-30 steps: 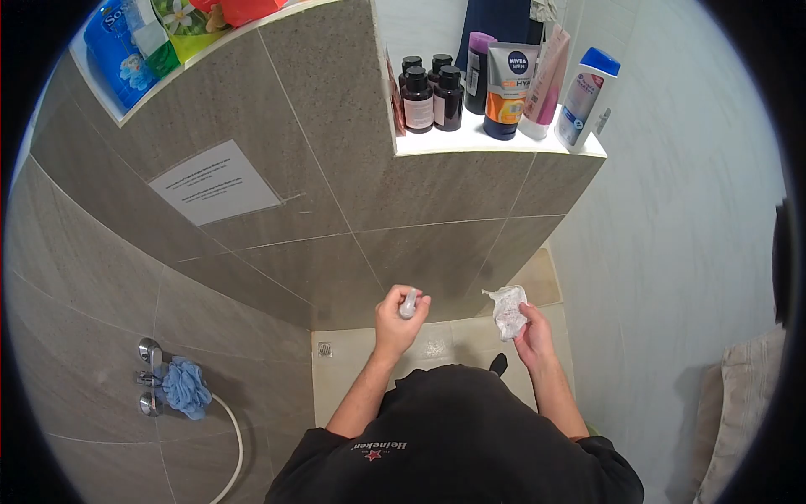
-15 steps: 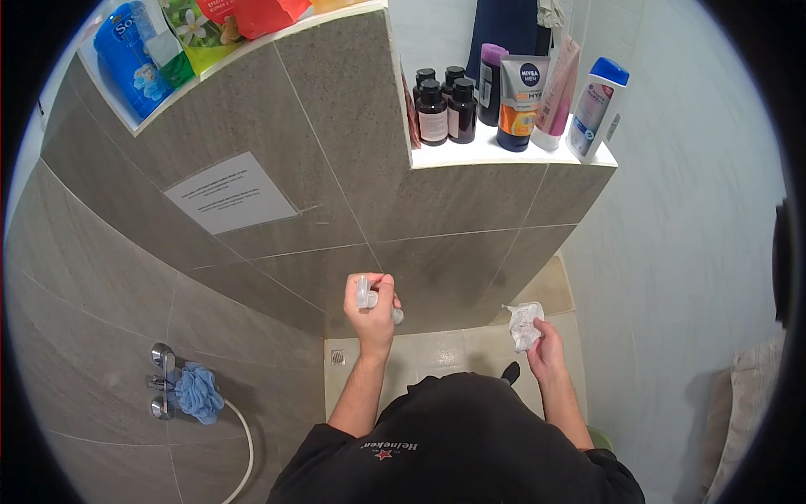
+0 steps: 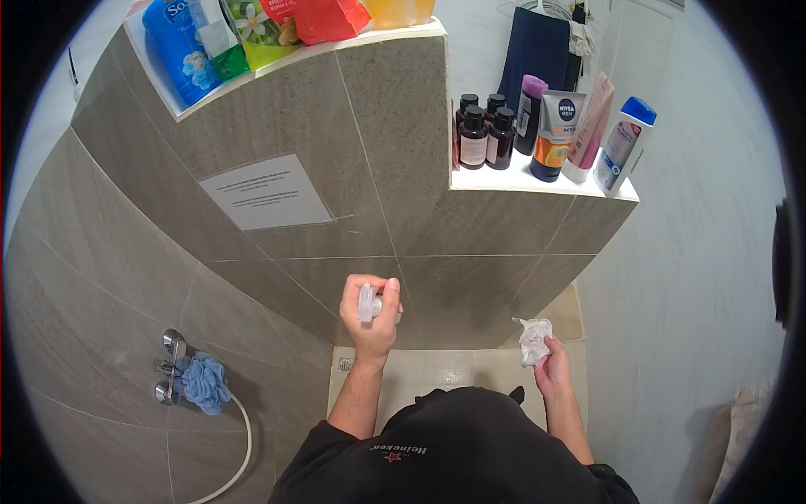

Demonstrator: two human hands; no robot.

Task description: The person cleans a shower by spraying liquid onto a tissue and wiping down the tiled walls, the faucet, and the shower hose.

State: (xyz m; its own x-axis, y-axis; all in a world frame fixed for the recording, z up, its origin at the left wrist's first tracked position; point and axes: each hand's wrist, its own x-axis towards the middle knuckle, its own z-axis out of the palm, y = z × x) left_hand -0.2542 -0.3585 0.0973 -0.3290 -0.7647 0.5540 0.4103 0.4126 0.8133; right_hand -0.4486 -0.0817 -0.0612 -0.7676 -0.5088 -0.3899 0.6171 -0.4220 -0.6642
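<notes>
My left hand (image 3: 369,336) is wrapped round a small spray bottle (image 3: 366,304) with a whitish, see-through head, held in front of the grey tiled wall. The fingers hide most of the bottle's body. Lower right, my right hand (image 3: 554,370) pinches a crumpled white cloth (image 3: 535,341) with greyish marks, possibly a wipe or tissue. The cloth hangs out beyond the fingertips, near the right end of the tiled wall and apart from it.
A grey tiled half wall (image 3: 403,218) carries a printed notice (image 3: 267,193). Small dark bottles (image 3: 473,143), a tube (image 3: 554,139) and a shampoo bottle (image 3: 623,147) line its white ledge. Refill pouches (image 3: 180,50) stand higher left. A blue bath puff (image 3: 204,383) hangs at the shower tap (image 3: 171,366).
The view has shifted, so the ledge and wall sit lower and further right. Both hands keep their hold, the left on the spray bottle and the right on the cloth.
</notes>
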